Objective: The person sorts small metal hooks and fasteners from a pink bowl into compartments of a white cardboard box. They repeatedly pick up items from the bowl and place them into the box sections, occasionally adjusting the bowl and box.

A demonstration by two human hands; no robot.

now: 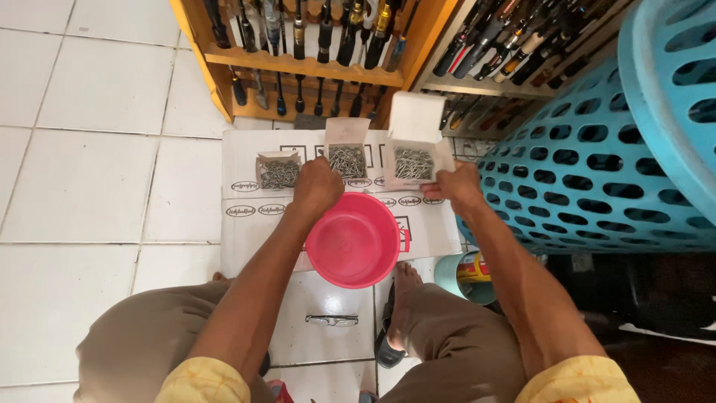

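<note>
Three small open cardboard boxes of metal hooks stand in a row on a flattened white carton. My left hand reaches into the middle box, fingers closed at its near edge. My right hand grips the near right corner of the right box, whose lid flap stands up. The left box lies untouched. An empty pink plastic bowl sits just in front of both hands.
A wooden rack of fishing rods stands behind the boxes. A large blue perforated basket lies to the right. Eyeglasses rest on the white tiled floor between my knees, beside a small teal tub.
</note>
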